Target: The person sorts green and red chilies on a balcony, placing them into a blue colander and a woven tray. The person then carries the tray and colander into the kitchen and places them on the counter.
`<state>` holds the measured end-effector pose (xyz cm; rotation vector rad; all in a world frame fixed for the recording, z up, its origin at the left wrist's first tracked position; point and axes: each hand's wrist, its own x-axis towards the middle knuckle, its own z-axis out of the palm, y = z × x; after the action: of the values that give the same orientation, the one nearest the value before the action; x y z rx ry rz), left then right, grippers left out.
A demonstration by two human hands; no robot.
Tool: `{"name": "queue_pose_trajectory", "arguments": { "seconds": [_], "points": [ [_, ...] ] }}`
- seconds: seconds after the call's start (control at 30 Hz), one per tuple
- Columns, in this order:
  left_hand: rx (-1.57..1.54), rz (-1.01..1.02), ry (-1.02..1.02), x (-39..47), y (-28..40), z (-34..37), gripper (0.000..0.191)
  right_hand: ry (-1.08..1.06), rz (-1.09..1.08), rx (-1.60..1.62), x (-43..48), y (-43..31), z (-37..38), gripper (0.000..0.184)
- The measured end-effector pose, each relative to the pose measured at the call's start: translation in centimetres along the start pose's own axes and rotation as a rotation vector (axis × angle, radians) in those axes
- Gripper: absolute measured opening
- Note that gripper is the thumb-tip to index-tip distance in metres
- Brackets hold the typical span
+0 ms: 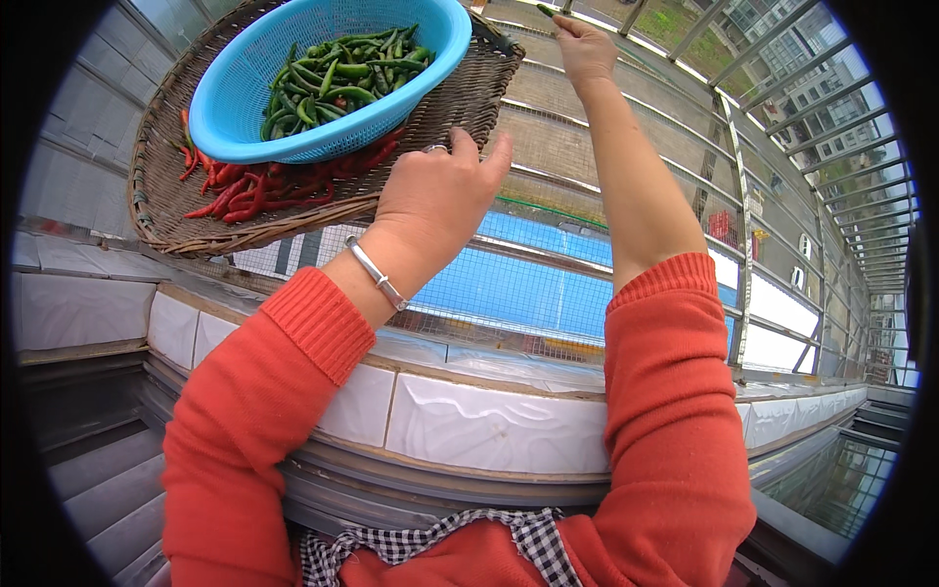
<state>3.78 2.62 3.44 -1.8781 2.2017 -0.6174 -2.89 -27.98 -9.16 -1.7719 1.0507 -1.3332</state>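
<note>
My left hand (pixel 444 194) is at the near right edge of a round woven wicker tray (pixel 469 95), its fingers spread over the rim; whether it grips the rim I cannot tell. Tilted on the tray is a light blue plastic mesh basket (pixel 330 132) with many green chili peppers (pixel 345 81) inside. Red chili peppers (pixel 257 192) lie on the wicker below the basket. My right hand (pixel 587 51) is raised at the upper right, away from the tray, its fingers closed on a green chili pepper (pixel 546 10).
Metal window bars (pixel 557 257) with wire mesh run behind and below both hands. A ledge of white tiles (pixel 499 422) crosses in front of me, above a dark window frame (pixel 440 491). Outside, far below, lie a blue surface (pixel 528 275) and buildings.
</note>
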Motion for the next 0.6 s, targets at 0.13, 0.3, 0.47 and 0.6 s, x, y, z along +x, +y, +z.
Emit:
{"name": "queue_pose_trajectory", "arguments": {
  "seconds": [0.13,0.3,0.47,0.6],
  "points": [
    [-0.034,-0.002,0.012,-0.2,-0.1,0.1,0.051,-0.536,-0.056,0.477,2.4,-5.0,0.0,0.043],
    [-0.031,-0.005,0.054,-0.3,-0.2,0.7,0.049,-0.624,0.137,0.284,3.2,-3.3,-0.7,0.054],
    [-0.031,-0.009,0.048,-0.1,0.0,1.1,0.048,-0.222,-0.163,-0.522,1.7,5.1,-2.9,0.056],
    [-0.046,-0.001,0.002,-0.1,0.0,1.0,0.049,-0.610,-0.145,-0.845,0.9,4.0,-4.4,0.061]
  ]
}}
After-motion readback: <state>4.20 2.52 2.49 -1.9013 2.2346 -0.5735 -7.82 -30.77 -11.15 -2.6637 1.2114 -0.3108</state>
